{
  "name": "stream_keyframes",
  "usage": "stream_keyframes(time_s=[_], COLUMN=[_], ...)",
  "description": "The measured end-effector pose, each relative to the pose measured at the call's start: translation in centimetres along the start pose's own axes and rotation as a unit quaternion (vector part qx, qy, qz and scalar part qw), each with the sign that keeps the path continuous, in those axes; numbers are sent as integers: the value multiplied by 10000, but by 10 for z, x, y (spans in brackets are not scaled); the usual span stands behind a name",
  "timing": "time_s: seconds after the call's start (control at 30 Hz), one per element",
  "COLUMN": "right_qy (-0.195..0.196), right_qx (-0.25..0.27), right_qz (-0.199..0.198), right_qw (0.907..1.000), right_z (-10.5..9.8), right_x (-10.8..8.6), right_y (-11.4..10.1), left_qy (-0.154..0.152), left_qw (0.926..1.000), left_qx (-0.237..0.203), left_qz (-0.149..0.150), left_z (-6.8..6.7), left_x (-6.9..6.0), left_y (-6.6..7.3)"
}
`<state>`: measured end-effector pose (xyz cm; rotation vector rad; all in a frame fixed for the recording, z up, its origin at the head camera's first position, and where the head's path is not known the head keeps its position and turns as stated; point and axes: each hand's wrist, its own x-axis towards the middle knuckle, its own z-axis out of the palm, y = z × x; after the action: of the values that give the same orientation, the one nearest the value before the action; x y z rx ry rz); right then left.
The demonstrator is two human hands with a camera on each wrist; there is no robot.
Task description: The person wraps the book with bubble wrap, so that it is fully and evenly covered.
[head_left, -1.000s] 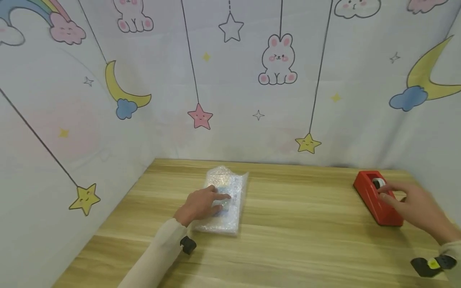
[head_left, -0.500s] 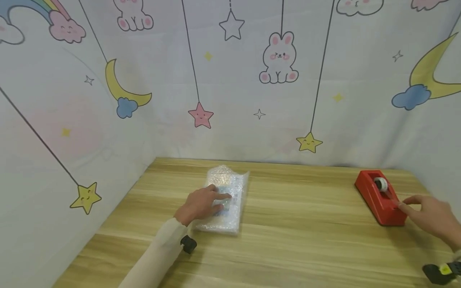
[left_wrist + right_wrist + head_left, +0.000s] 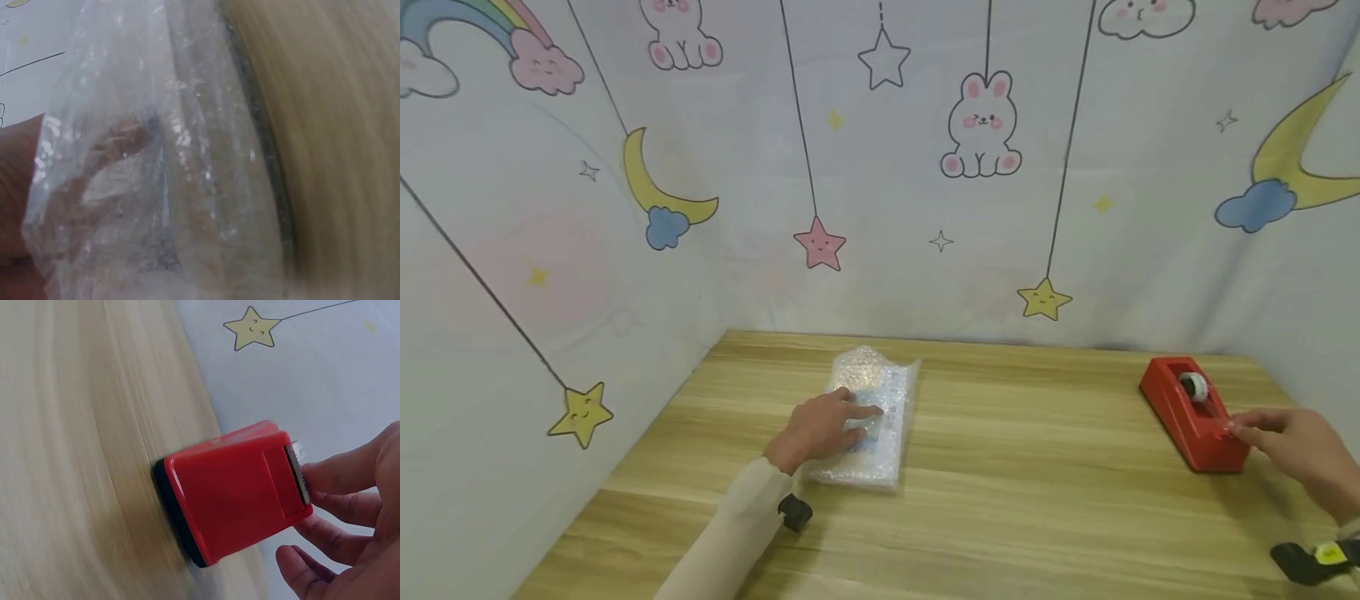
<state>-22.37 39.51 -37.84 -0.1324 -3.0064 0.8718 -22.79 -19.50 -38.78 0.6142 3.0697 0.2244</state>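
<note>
On the left of the table lies a flat package in clear bubble wrap (image 3: 883,454), with something pale blue and white showing through. My left hand (image 3: 814,427) rests on top of it, fingers spread. In the left wrist view, a crinkled fold of the wrap (image 3: 200,162) covers part of the fingers. At the far right stands a red tape dispenser (image 3: 1176,421) holding a white-cored tape roll (image 3: 1197,385). My right hand (image 3: 1303,450) pinches the tape end at its front. The right wrist view has those fingertips (image 3: 322,478) against the toothed metal cutter (image 3: 298,475).
The wood-grain table (image 3: 1015,483) spans the space between package and dispenser. A white cloth backdrop (image 3: 917,192) printed with stars, moons and rabbits closes off the back and both sides. A dark camera mount (image 3: 795,512) sits on the left wrist.
My right hand has moved from beside the tape roll down to the dispenser's front edge, where it now pinches the tape. The left hand has stayed on the package.
</note>
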Motion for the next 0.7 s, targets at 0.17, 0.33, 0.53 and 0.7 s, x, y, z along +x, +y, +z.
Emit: stream_keyframes(time_s=[0.17, 0.33, 0.53, 0.7], right_qy=[251, 572, 334, 68], right_qx=[467, 895, 1466, 1750], right_qz=[331, 395, 763, 1053], right_qw=[9980, 9936, 9857, 9789], right_z=[3, -1, -12, -18], right_x=[-4, 0, 14, 24], right_y=[-6, -21, -32, -33], left_qy=[-10, -21, -24, -75], left_qw=[10000, 10000, 9999, 9998], left_qx=[18, 4, -32, -64], left_qz=[40, 5, 130, 182], left_z=[1, 0, 0, 5], left_x=[-1, -2, 1, 5], left_y=[3, 5, 7, 9])
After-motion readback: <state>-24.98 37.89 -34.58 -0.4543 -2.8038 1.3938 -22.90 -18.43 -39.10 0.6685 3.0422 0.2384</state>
